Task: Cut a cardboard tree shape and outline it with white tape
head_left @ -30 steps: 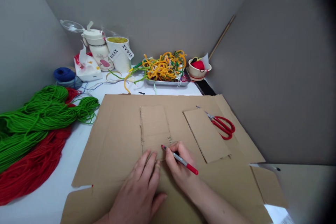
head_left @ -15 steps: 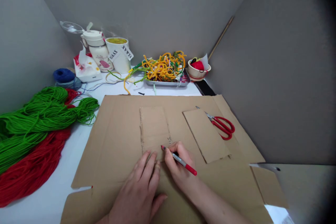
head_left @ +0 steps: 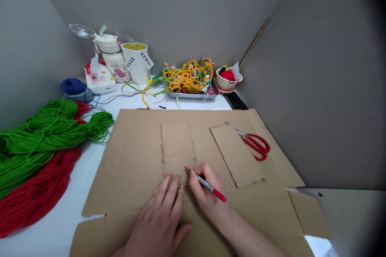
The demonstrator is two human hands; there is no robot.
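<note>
My right hand (head_left: 206, 186) grips a red pen (head_left: 212, 189), its tip down at the near part of a small cardboard piece (head_left: 177, 140). That piece lies on a large cardboard sheet (head_left: 132, 148). Flat, with fingers stretched forward, my left hand (head_left: 161, 215) presses on the near end of the small piece and the sheet around it. A second cardboard rectangle (head_left: 237, 154) rests on the sheet to the right, partly covering the blades of red-handled scissors (head_left: 256, 144).
Green yarn (head_left: 45, 132) and red yarn (head_left: 42, 188) heap up at the left. Along the back stand a tissue box (head_left: 101, 80), a white bottle (head_left: 113, 60), a white cup (head_left: 135, 62), a metal tray (head_left: 193, 96) of tangled yarn and a bowl (head_left: 227, 84). Grey walls enclose the table.
</note>
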